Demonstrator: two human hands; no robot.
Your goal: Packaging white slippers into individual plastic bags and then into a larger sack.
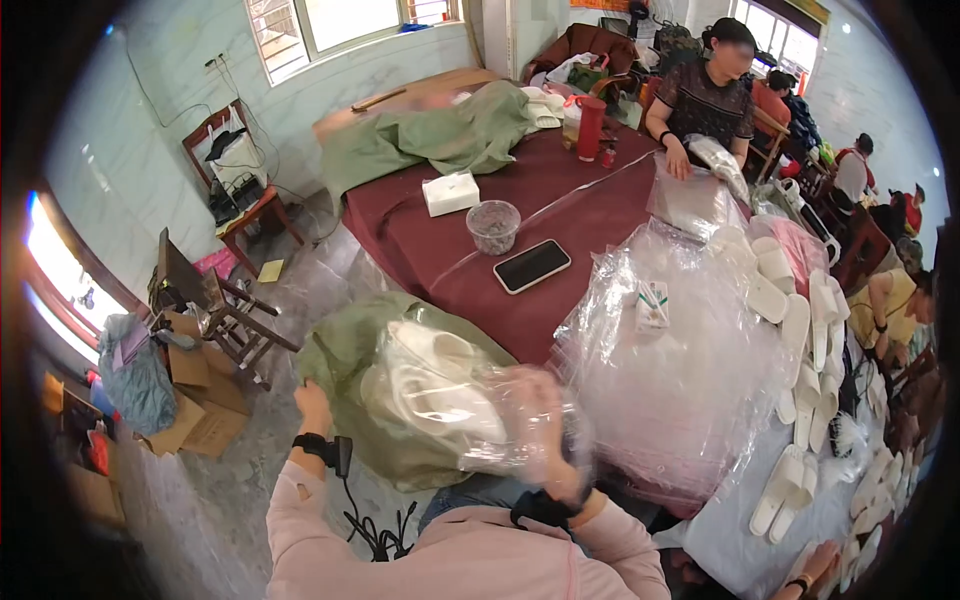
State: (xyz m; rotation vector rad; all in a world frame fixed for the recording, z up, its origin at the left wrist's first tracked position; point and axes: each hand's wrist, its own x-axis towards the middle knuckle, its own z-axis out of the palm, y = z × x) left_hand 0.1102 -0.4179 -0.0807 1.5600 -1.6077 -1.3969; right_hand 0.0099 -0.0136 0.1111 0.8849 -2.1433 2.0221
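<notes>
A: L hand [312,405]?
B: Gripping edge of green sack [345,360], fingers closed on the cloth, beside the desk [440,255].
A: R hand [545,425]?
B: Inside/behind a clear plastic bag [470,400] w/ white slippers [430,385], closed on the bag; blurry tho. Bag sits on top of the sack opening, in front of person.
A: Nearby?
B: Phone [531,266], plastic cup [493,226], clear bag pile [680,380] on desk.
</notes>
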